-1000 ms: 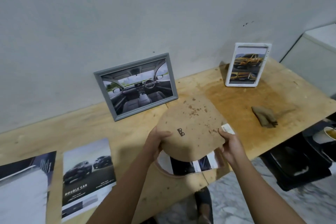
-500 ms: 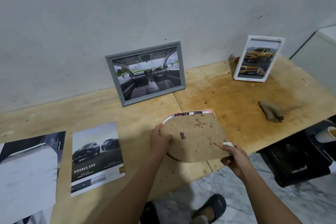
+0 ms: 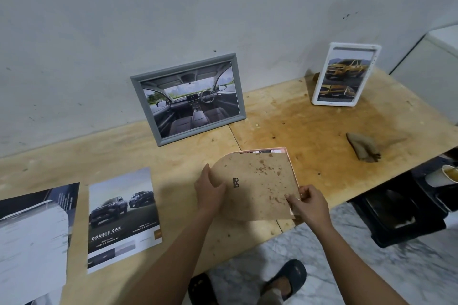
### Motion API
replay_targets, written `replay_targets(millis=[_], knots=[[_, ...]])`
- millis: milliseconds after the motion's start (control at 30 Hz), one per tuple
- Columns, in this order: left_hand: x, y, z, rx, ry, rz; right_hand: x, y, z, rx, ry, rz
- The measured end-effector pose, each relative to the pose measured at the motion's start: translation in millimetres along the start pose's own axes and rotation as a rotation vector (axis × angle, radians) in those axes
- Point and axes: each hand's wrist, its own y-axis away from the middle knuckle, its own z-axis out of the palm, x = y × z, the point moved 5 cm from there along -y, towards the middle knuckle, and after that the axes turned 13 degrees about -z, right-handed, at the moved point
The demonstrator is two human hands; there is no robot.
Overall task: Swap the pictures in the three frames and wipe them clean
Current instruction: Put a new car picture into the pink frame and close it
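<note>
A brown, spotted backing board (image 3: 257,186) with a small metal hanger lies over a pink frame (image 3: 288,156) face down near the table's front edge. A strip of picture shows along the board's far edge. My left hand (image 3: 209,190) grips the board's left side, and my right hand (image 3: 307,202) pinches its near right corner. A grey frame (image 3: 188,99) with a car-interior picture leans on the wall. A white frame (image 3: 345,74) with a yellow car picture stands at the back right. A folded brown cloth (image 3: 363,147) lies to the right.
Two loose car prints lie on the wooden table (image 3: 309,126) at the left: a "Double Cab" print (image 3: 122,218) and a larger one (image 3: 32,238) at the edge. A paper cup (image 3: 443,176) and a black bin (image 3: 394,215) sit below the table's right end. My sandalled feet (image 3: 285,277) are on the marble floor.
The backing board has come down from a raised, tilted hold to lie flat over the pink frame. My view has shifted left and back, and both hands stay on the board.
</note>
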Motion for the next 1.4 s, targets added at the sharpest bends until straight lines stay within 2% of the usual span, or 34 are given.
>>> replay_targets(millis=[67,167,333,433,667,1000,1267,1400], knots=[[-3.1,1.3,4.5,-0.023,0.007,0.004,1.6,-6.4,0.7,-0.001,-0.012,0.005],[-5.4,7.9,10.9,-0.025,0.074,0.024,-0.1,-13.1,3.2,-0.021,-0.165,0.072],[-14.3,10.8,12.4,0.020,0.166,0.037,-6.2,-19.0,1.5,-0.037,-0.388,0.138],[-16.4,9.4,11.1,0.072,0.177,0.033,-4.7,-25.4,1.4,-0.089,-0.450,0.114],[-20.0,7.8,9.7,0.220,0.192,-0.016,-4.1,-31.0,9.5,-0.207,-0.332,0.028],[-35.0,-7.9,13.1,0.267,0.188,-0.063,-9.3,-43.1,9.7,-0.273,-0.053,0.005],[-31.9,-13.1,10.3,0.288,0.116,-0.061,-9.3,-49.7,8.9,-0.259,-0.101,0.024],[-29.5,-6.4,14.3,0.327,0.125,-0.097,-3.2,-56.0,7.3,-0.272,-0.051,0.017]])
